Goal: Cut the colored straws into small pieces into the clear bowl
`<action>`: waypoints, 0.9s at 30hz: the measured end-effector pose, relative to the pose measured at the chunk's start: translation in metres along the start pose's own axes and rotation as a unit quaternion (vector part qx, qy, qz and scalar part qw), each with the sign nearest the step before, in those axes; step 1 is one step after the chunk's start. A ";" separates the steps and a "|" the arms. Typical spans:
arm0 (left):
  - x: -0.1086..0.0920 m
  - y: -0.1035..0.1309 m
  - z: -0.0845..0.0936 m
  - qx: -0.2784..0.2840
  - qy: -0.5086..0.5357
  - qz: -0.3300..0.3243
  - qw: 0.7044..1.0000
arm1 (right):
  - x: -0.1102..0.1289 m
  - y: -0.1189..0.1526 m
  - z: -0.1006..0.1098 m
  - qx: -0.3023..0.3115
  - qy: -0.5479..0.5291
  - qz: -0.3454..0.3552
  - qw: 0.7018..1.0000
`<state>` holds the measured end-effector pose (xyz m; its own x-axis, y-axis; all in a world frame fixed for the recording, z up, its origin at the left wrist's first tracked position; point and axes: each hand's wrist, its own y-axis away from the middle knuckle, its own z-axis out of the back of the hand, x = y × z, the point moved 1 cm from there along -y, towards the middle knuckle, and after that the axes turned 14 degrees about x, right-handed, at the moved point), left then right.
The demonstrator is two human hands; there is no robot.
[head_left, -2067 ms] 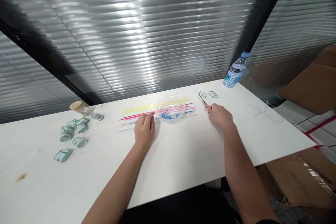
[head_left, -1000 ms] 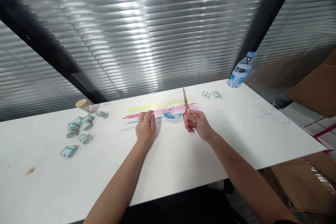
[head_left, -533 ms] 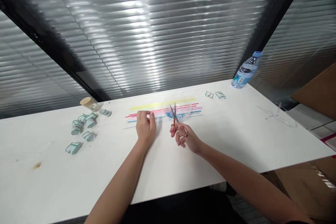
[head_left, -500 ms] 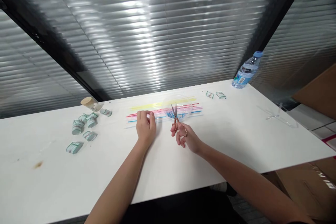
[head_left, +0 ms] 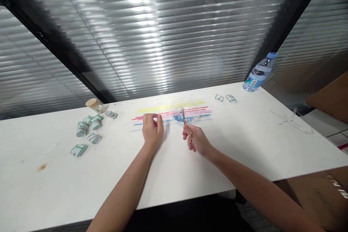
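Note:
My right hand (head_left: 196, 138) holds rose-gold scissors (head_left: 184, 116), whose blades point up over a clear round bowl (head_left: 199, 110) with small blue pieces (head_left: 178, 117) in it. The blades are nearly together. My left hand (head_left: 153, 127) is left of the bowl, fingers curled and thumb near the fingertips; whatever they pinch is too small to make out. Beneath and beside the bowl lie long thin strips: yellow (head_left: 152, 109), red (head_left: 137, 118), pink and blue (head_left: 138, 124).
Several green-and-white packets (head_left: 94, 138) lie at the left near a cork-lidded jar (head_left: 94, 104). Two more packets (head_left: 231, 98) are at the back right, by a water bottle (head_left: 259, 74). A clear plastic item (head_left: 295, 125) lies at the right edge.
The scissor blades, spread apart before, have come nearly together as my right fingers drew in. My left hand stays in about the same place. The whole view has shifted slightly.

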<state>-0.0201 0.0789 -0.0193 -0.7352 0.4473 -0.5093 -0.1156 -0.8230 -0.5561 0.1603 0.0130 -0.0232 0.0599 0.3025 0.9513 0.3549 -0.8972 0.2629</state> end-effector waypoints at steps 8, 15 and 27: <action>0.000 0.002 -0.001 0.002 0.005 -0.024 1.000 | -0.001 -0.002 0.002 -0.023 0.036 -0.005 0.999; 0.000 0.002 -0.002 0.013 0.012 -0.031 0.999 | 0.002 -0.001 0.002 -0.031 0.041 -0.020 0.998; -0.003 0.003 -0.002 0.021 0.012 -0.042 0.999 | 0.002 -0.001 0.002 -0.033 0.043 -0.032 0.998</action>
<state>-0.0167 0.0762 -0.0210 -0.7062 0.5228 -0.4775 -0.2046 -0.7963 -0.5692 0.1621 0.0151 -0.0217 -0.0423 0.3343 0.9415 0.2933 -0.8967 0.3316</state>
